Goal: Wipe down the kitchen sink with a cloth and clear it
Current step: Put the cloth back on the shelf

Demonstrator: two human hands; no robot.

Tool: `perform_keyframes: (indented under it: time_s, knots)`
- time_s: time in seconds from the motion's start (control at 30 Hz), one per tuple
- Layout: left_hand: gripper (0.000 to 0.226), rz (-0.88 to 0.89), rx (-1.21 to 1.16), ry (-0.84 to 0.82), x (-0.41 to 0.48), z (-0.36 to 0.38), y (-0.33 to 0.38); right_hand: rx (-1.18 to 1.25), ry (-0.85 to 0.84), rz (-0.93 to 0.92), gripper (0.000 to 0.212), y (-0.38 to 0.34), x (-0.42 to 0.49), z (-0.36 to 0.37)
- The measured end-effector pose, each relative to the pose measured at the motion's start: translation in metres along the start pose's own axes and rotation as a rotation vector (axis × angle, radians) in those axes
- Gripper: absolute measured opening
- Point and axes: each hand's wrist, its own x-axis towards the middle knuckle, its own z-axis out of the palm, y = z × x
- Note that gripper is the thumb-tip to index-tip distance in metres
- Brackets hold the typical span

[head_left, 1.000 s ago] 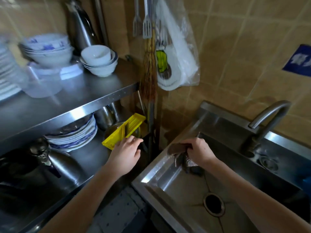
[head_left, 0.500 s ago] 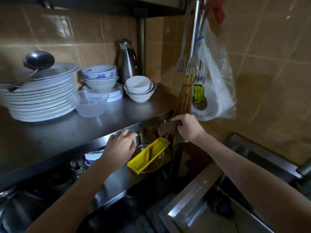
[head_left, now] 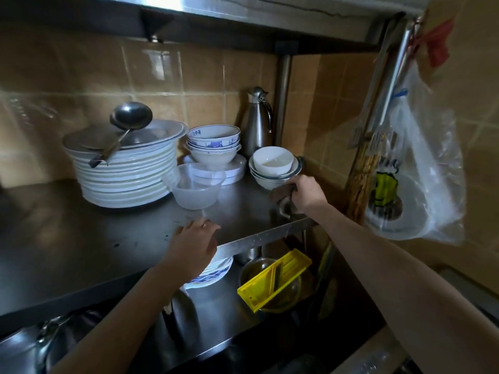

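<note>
My right hand grips a dark brown cloth over the right end of the steel shelf, just in front of a stack of white bowls. The cloth hangs down to the shelf surface. My left hand rests with loosely bent fingers on the shelf's front edge and holds nothing. Only a corner of the sink shows at the bottom right.
On the shelf stand a tall stack of white plates with ladles on top, blue-patterned bowls, a clear plastic tub and a steel jug. Below lie a yellow slicer and more plates. A plastic bag and utensils hang at right.
My right hand lifted the cloth out of the sink and carried it up and left onto the shelf. My left hand rose from near the yellow slicer to the shelf edge. My view swung left.
</note>
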Motion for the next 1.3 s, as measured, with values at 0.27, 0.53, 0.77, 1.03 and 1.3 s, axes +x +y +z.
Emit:
perform_keyframes:
  time_s: [0.27,0.53,0.77,1.03,1.3]
  knots:
    - [0.044,-0.012,0.061,-0.061,-0.002,0.006,-0.023,-0.078,-0.135,0.014,0.036,0.008,0.007,0.036]
    - [0.041,0.015,0.038,-0.046,0.000,0.008,-0.017,-0.094,-0.082,-0.077,0.053,0.016,-0.010,0.019]
    - [0.037,0.081,-0.060,-0.011,-0.002,0.005,0.006,-0.098,0.026,-0.107,0.046,0.028,-0.041,-0.017]
    - [0.033,0.201,-0.082,-0.006,-0.013,0.010,0.064,-0.149,-0.036,-0.041,0.043,0.063,-0.117,-0.041]
    - [0.035,0.371,-0.147,-0.064,-0.029,0.024,0.132,-0.136,-0.036,0.140,0.042,0.121,-0.220,-0.057]
